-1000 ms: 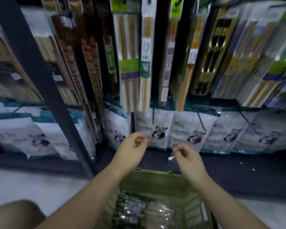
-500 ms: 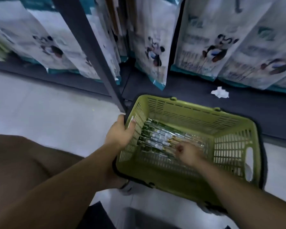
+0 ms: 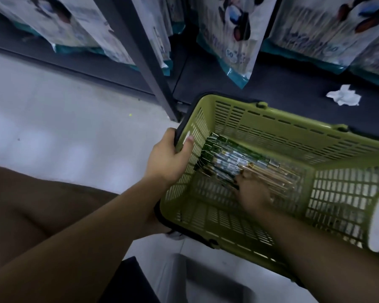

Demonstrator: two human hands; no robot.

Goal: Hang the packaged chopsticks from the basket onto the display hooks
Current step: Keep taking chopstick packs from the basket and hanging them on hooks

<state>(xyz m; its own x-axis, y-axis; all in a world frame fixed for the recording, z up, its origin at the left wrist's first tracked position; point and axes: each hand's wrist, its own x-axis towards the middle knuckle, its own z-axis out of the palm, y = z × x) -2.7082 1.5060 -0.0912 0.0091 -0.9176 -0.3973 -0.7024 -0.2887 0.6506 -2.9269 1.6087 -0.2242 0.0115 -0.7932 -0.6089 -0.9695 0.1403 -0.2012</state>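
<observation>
Here, the left hand (image 3: pixel 169 158) grips the left rim of the green basket (image 3: pixel 278 119), thumb inside the wall. The right hand (image 3: pixel 251 192) lies on the packaged chopsticks (image 3: pixel 225 159) on the basket floor; whether it grasps one cannot be told. A crumpled paper (image 3: pixel 342 97) lies on the shelf base (image 3: pixel 282 84) beyond.

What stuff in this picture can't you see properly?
All in the head view:
- Right hand: blurred, down on the packs; whether it grips one cannot be told.
- Packs: print too blurred to read, and they can't be counted.
- Left hand: fingers hidden behind the basket rim it holds.
- Hooks: out of frame, beyond the top edge.
- Bags: tops cut off by the top edge.
</observation>
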